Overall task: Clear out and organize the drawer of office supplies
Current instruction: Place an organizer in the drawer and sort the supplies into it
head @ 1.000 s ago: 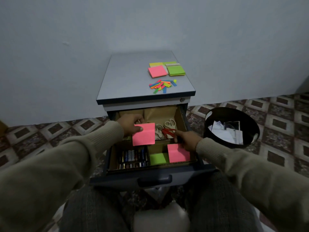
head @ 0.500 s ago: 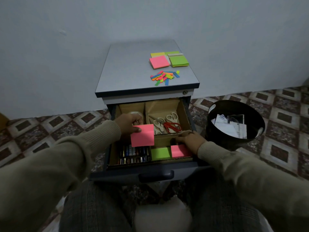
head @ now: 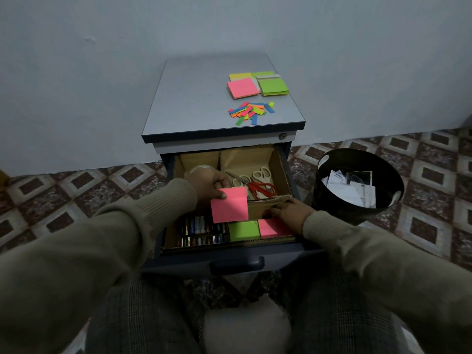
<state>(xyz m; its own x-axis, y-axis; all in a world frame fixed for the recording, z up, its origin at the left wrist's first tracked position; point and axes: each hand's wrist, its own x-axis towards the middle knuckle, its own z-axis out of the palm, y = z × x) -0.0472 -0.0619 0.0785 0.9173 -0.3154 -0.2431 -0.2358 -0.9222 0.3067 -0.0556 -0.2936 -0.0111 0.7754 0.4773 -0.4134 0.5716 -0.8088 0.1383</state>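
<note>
The open drawer [head: 229,251] has cardboard dividers. My left hand [head: 208,183] pinches a pink sticky-note pad [head: 229,205] by its top left corner, above the middle of the drawer. My right hand [head: 290,212] rests on the cardboard divider [head: 258,208], fingers over its edge, just above another pink pad [head: 273,228] lying in the front right compartment. A green pad [head: 242,230] lies beside that one. Batteries [head: 201,229] fill the front left compartment. Scissors [head: 258,182], red-handled and white-handled, lie in the back right compartment. A tape roll [head: 201,168] shows behind my left hand.
On the cabinet top [head: 194,103] lie stacked pink, green and yellow note pads [head: 258,85] and a heap of small coloured flags [head: 251,112]. A black bin [head: 357,185] with papers stands on the tiled floor at the right. My knees are under the drawer front.
My right hand moved from the red scissors back to the cardboard divider over the front right compartment. The left hand keeps holding the pink pad in about the same place.
</note>
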